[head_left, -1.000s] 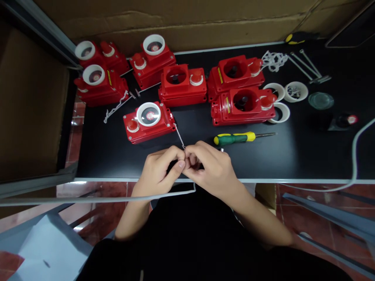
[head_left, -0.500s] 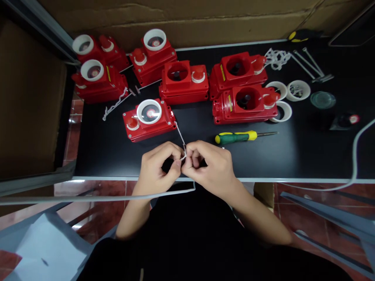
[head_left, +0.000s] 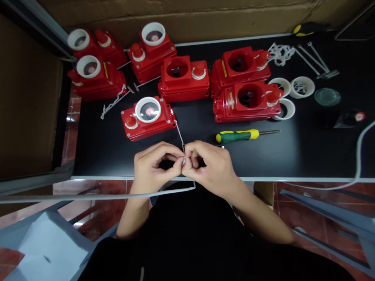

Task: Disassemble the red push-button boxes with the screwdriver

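Observation:
My left hand [head_left: 154, 166] and my right hand [head_left: 208, 166] meet fingertip to fingertip near the front edge of the black table [head_left: 293, 156]. Both pinch the free end of a thin white chain [head_left: 179, 136]. The chain runs up and left to the corner of the nearest red box [head_left: 148, 118], which carries a white-rimmed round window and a red button. What sits between my fingertips beside the chain is too small to make out.
Several more red boxes [head_left: 183, 78] stand behind it, some with open round holes. A green and yellow screwdriver [head_left: 238, 136] lies right of my hands. White rings [head_left: 287, 109], a chain pile [head_left: 279, 52] and long pins [head_left: 318, 62] lie at the back right. Cardboard walls the back.
My hands stay pinched on the chain end, the left fingers shifting slightly. The view has tilted a little, so the table items sit slightly higher in the frame.

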Motion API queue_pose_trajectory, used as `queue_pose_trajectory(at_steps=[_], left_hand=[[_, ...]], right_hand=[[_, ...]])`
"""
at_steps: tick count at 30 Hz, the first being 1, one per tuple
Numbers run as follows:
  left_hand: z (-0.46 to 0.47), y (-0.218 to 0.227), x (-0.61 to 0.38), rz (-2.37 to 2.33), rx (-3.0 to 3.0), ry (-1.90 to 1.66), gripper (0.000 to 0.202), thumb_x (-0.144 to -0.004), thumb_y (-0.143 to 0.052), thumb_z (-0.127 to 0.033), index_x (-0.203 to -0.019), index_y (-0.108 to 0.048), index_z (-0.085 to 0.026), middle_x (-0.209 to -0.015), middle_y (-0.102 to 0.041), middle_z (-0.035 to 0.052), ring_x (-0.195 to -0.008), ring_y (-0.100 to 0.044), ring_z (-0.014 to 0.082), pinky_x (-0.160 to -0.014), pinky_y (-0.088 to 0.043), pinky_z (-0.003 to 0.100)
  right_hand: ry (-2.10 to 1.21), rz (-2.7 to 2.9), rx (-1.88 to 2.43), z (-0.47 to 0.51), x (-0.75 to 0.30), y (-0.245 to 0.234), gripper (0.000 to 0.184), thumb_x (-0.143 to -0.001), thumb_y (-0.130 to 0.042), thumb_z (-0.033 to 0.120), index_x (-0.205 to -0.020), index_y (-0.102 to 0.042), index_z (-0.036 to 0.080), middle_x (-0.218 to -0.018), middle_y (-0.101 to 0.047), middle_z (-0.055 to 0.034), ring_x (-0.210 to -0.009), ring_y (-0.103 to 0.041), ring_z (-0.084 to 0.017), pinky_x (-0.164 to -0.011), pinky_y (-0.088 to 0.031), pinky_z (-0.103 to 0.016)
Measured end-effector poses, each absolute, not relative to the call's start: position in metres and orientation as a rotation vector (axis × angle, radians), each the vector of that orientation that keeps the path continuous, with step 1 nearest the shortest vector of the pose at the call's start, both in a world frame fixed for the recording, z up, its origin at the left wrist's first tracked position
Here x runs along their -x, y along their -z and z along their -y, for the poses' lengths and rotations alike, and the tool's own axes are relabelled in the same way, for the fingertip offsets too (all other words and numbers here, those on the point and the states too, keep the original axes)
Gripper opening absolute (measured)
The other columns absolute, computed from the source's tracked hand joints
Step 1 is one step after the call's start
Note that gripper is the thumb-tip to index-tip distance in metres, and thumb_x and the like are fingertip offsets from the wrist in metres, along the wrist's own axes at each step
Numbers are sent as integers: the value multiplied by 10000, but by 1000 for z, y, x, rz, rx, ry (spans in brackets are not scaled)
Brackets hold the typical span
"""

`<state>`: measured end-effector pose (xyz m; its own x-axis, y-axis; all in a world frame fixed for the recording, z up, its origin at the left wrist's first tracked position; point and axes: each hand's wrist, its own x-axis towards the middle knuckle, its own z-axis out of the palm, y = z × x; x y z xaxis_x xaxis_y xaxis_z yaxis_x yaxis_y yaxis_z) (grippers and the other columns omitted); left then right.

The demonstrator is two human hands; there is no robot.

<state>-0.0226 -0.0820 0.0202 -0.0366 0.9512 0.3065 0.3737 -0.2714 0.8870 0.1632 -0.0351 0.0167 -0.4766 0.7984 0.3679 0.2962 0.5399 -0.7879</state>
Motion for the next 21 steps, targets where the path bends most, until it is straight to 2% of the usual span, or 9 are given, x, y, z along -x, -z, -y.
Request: queue_pose_trajectory(at_steps=[6,13,16,21], left_hand=[[85,-25,27,-1468,-1965,-1219,61,-1002,-808,-159,-975,-775,-202,-869,-800,3,-696,-724,109,-651,-606,211],[88,-26,25,-1499,-2168,-1138,68,-1042,-792,-183,-1038,-732,-214,-923,-806,16,-771,-751,133,-730,-605,238],[88,-24,23,-1526,-2223,-1118,90,-1047,-776,-153,-1050,-706,-210,-929,-796,21,-792,-749,137,-760,-604,240],[85,-22,23,-1499,-2241,-1150,117,-1048,-760,-139,-1003,-677,-209,-886,-769,12,-759,-732,131,-729,-591,230]], right_hand=[[-1023,2049,854,34,-166,-16,150,-918,-670,85,-901,-595,214,-709,-532,88,-616,-524,-76,-624,-422,-204],[-1250,1954,909,30,-167,-19,183,-855,-671,74,-883,-577,228,-695,-520,99,-600,-503,-77,-608,-398,-211],[-1298,1935,918,30,-166,-19,175,-854,-667,82,-866,-576,231,-679,-509,103,-594,-493,-78,-611,-398,-218],[-1312,1949,917,32,-166,-22,172,-834,-672,70,-861,-595,221,-676,-517,109,-599,-500,-68,-611,-394,-215]])
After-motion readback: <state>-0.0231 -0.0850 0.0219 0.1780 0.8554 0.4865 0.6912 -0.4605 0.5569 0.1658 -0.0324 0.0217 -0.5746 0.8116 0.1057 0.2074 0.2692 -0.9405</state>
